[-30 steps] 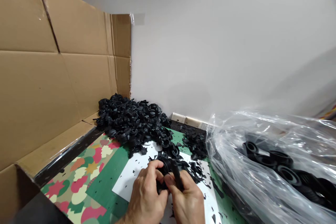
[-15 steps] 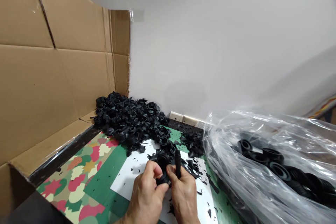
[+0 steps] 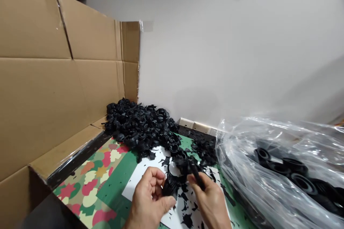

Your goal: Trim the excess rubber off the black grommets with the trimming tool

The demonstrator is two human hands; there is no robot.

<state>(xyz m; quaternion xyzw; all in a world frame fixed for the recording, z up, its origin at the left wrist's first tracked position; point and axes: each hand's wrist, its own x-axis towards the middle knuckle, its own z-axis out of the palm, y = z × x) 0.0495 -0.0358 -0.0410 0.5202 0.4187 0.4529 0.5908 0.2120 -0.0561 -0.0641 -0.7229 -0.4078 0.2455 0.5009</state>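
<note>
My left hand (image 3: pixel 150 196) is closed around a black ribbed rubber bellows-like piece (image 3: pixel 170 186), gripped between the thumb and curled fingers. To its right, my right hand (image 3: pixel 211 198) holds a tool with a slim black handle (image 3: pixel 197 177); its working end cannot be made out against the dark scraps. A gap separates the two hands. Beneath them lies a white sheet (image 3: pixel 134 182) strewn with black rubber scraps (image 3: pixel 185 205). Just beyond is a large heap of black ribbed rubber pieces (image 3: pixel 142 125).
A tall cardboard wall (image 3: pixel 88 89) stands on the left. On the right, a clear plastic bag (image 3: pixel 242 157) holds several black rubber rings (image 3: pixel 302 182). A smaller scrap pile (image 3: pixel 205 150) lies near the wall sockets (image 3: pixel 200 127). Patterned paper (image 3: pixel 91 182) covers the left side.
My hands have come apart: the right hand with the tool has moved right, off the rubber piece, which stays in my left hand. The whole view has shifted slightly.
</note>
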